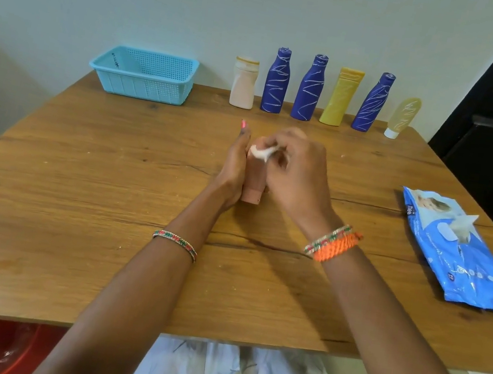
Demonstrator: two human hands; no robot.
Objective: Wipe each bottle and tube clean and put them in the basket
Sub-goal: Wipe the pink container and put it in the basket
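Centre frame: left hand (pixel 235 165) grasping pink tube (pixel 252 192), cap end nearest. Right hand (pixel 296 172) pinching white wipe (pixel 260 153) against tube. Right edge: blue wipes pack (pixel 462 255) flat on table (pixel 75 190). Upper centre, along wall: row of six bottles and tubes (pixel 310 89), upright. Upper left: blue basket (pixel 145 73), well apart from hands.

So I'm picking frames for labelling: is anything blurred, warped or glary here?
Head view: the right hand and its white wipe are motion-blurred over the pink tube; the row of bottles stays fairly sharp; wide-angle distortion bows the table edges; lighting is soft, shadows faint, glare only on the wipes pack.
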